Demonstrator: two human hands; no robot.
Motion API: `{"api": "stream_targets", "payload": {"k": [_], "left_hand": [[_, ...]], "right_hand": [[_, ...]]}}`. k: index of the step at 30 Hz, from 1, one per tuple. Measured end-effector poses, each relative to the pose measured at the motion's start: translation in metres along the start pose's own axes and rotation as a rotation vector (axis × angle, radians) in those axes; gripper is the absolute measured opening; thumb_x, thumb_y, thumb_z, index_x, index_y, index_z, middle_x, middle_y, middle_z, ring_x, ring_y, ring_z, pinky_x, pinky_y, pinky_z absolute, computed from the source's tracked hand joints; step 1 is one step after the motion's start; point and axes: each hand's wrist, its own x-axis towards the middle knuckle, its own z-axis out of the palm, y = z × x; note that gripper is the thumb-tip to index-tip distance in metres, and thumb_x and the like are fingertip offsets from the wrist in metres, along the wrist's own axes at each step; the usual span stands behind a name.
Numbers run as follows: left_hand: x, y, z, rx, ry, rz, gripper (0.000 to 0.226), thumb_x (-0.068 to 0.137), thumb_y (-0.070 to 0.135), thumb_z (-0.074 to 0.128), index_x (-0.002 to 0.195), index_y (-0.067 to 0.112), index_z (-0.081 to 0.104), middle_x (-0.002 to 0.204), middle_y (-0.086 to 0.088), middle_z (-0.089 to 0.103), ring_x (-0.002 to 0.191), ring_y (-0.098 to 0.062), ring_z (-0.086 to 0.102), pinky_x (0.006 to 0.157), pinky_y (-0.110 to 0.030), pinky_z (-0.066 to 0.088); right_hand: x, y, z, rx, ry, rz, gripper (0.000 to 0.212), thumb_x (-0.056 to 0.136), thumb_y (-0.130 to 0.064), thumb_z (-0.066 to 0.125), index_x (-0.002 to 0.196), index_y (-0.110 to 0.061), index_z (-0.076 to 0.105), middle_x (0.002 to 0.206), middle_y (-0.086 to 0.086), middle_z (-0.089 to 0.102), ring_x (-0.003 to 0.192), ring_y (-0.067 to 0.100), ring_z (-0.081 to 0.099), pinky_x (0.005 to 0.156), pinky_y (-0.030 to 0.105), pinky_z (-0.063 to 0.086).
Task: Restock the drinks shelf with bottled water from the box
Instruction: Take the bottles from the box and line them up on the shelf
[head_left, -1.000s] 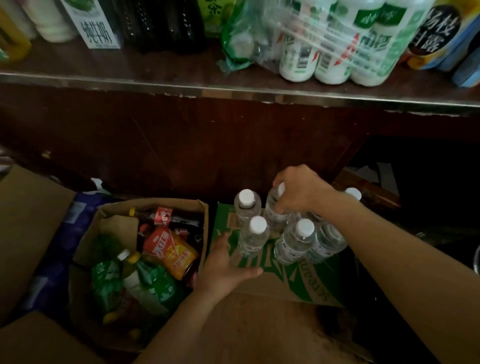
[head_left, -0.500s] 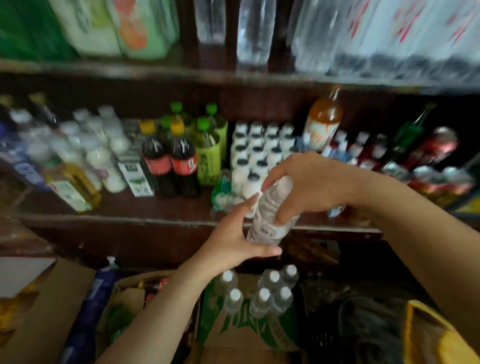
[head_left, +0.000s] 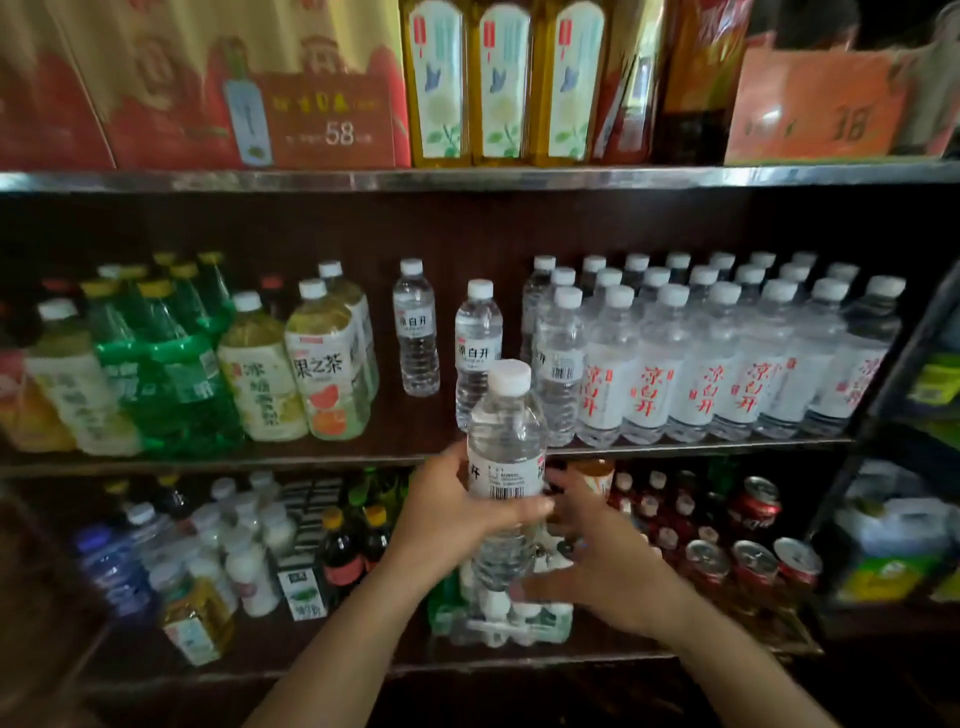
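The left hand (head_left: 452, 514) grips a clear water bottle (head_left: 506, 467) around its labelled middle, fingers wrapped across the near side. The bottle is upright, with a white cap, and is held in front of the middle shelf (head_left: 260, 457), near its front edge. Its label shows the character 开, small print and a barcode. The right hand (head_left: 605, 561) is open, fingers spread, just right of the bottle's lower half; whether it touches the bottle cannot be told.

On the middle shelf, two single water bottles stand in a gap: one (head_left: 415, 327) far and to the left, one (head_left: 477, 348) nearer, directly behind the held bottle. Both labels read 凉白开. To the right, rows of larger water bottles (head_left: 701, 353) fill the shelf, white-capped, with 凉白开 in red vertical characters. To the left stand tea bottles (head_left: 327, 364); one label reads 果之茶. Further left is a shrink-wrapped pack of green bottles (head_left: 171, 364) with yellow caps.

The top shelf carries red cartons (head_left: 208, 104), one marked 58, and three yellow bottles (head_left: 504, 83) with pale arched labels. The lower shelf holds dark soda bottles (head_left: 345, 551), small white bottles (head_left: 249, 551) and red cans (head_left: 748, 561) lying with their tops facing out.
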Motion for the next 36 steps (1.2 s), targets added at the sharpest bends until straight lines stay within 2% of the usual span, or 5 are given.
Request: {"api": "stream_targets", "payload": {"k": [9, 13, 16, 30, 36], "left_hand": [[0.066, -0.005, 0.000, -0.059, 0.083, 0.021, 0.058, 0.055, 0.019, 0.091, 0.106, 0.026, 0.064, 0.098, 0.009, 0.074, 0.093, -0.006, 0.069, 0.070, -0.017, 0.053], [0.101, -0.026, -0.024, 0.019, -0.048, -0.113, 0.119, 0.040, 0.045, 0.092, 0.143, 0.032, 0.035, 0.143, 0.010, 0.045, 0.134, -0.010, 0.040, 0.108, -0.034, 0.039], [0.123, -0.037, -0.035, 0.121, -0.137, -0.194, 0.139, 0.038, 0.053, 0.088, 0.150, 0.038, 0.008, 0.155, 0.010, 0.022, 0.142, -0.013, 0.023, 0.113, -0.034, 0.027], [0.205, -0.074, -0.004, -0.082, -0.129, -0.089, 0.074, 0.074, 0.004, 0.075, 0.134, 0.034, 0.043, 0.119, 0.014, 0.064, 0.094, 0.010, 0.063, 0.067, -0.007, 0.050], [0.245, -0.074, 0.012, -0.121, -0.197, -0.017, 0.054, 0.085, 0.012, 0.067, 0.135, 0.023, 0.048, 0.123, 0.009, 0.064, 0.110, 0.001, 0.061, 0.080, -0.009, 0.049]], "right_hand": [[0.087, 0.011, 0.030, -0.045, 0.449, -0.052, 0.045, 0.070, -0.033, 0.076, 0.106, -0.034, 0.049, 0.085, -0.015, 0.065, 0.077, 0.007, 0.066, 0.064, 0.027, 0.055], [0.127, 0.020, 0.030, 0.000, 0.491, -0.030, 0.039, 0.074, -0.035, 0.073, 0.108, -0.030, 0.054, 0.086, -0.012, 0.068, 0.074, 0.005, 0.063, 0.061, 0.022, 0.053], [0.154, 0.024, 0.031, 0.012, 0.521, -0.019, 0.041, 0.076, -0.032, 0.072, 0.112, -0.025, 0.054, 0.090, -0.007, 0.070, 0.078, 0.012, 0.066, 0.062, 0.025, 0.053], [0.223, 0.047, 0.037, -0.011, 0.570, -0.010, 0.077, 0.076, -0.006, 0.062, 0.144, -0.027, 0.031, 0.112, 0.001, 0.067, 0.095, 0.015, 0.066, 0.080, 0.034, 0.056], [0.264, 0.054, 0.038, -0.073, 0.707, 0.043, 0.082, 0.083, -0.012, 0.056, 0.150, -0.027, 0.011, 0.141, 0.008, 0.048, 0.128, 0.024, 0.049, 0.103, 0.044, 0.044]]}}
